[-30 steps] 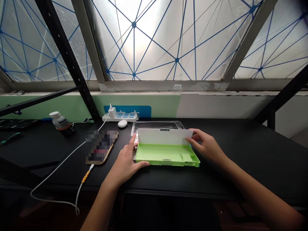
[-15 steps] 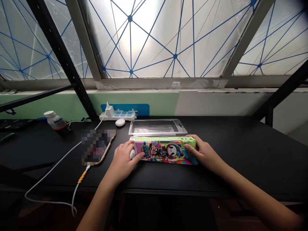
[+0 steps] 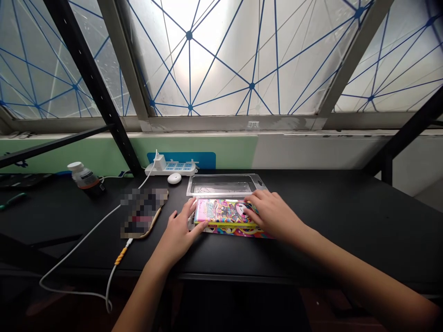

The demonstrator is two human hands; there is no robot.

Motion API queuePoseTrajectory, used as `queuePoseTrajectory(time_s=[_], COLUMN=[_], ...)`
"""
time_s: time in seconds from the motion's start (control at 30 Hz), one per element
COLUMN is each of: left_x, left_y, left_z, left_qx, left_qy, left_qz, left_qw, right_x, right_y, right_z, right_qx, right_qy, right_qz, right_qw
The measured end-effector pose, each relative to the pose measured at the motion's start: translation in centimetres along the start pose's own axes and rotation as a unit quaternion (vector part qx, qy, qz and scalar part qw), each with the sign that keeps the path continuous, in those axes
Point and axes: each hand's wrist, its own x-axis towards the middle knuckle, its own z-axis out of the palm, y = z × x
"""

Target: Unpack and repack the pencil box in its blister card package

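A brightly printed pencil case (image 3: 221,213) lies flat on the black table, in front of a clear plastic tray. A shorter pink-and-yellow printed layer sits on top, and a wider printed layer (image 3: 242,233) sticks out beneath it at the front and right. My right hand (image 3: 273,216) lies over the top's right end, with its fingers reaching toward the far edge. My left hand (image 3: 180,234) holds the left end, thumb along the front edge.
The clear tray (image 3: 221,184) stands just behind the case. Farther back are a power strip (image 3: 171,168) and a small white round object (image 3: 174,178). To the left lie a pixelated phone (image 3: 143,213) with a white cable and a bottle (image 3: 85,177).
The case's top now looks shorter and sits above a wider printed layer. My right hand has moved left, from the case's right end onto its top. The case sits slightly farther left.
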Motion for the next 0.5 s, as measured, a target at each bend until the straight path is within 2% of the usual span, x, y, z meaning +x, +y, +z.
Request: queuePoseTrajectory(time_s=[0.1, 0.23, 0.4, 0.5], left_x=[0.0, 0.0, -0.1, 0.0], left_y=[0.0, -0.2, -0.1, 0.0], left_z=[0.0, -0.1, -0.5, -0.6], left_qx=[0.000, 0.002, -0.008, -0.013], left_qy=[-0.006, -0.020, -0.038, -0.040], left_qz=[-0.004, 0.008, 0.014, 0.024], left_qw=[1.000, 1.000, 0.999, 0.999], right_x=[2.2, 4.3, 4.6, 4.6], right_y=[-2.3, -3.9, -4.5, -4.8], right_z=[0.5, 2.1, 2.8, 2.7], right_qx=[0.055, 0.082, 0.076, 0.050], right_qy=[-0.004, 0.014, 0.045, 0.105], right_qz=[-0.023, -0.004, 0.015, 0.022], right_qw=[0.998, 0.997, 0.996, 0.993])
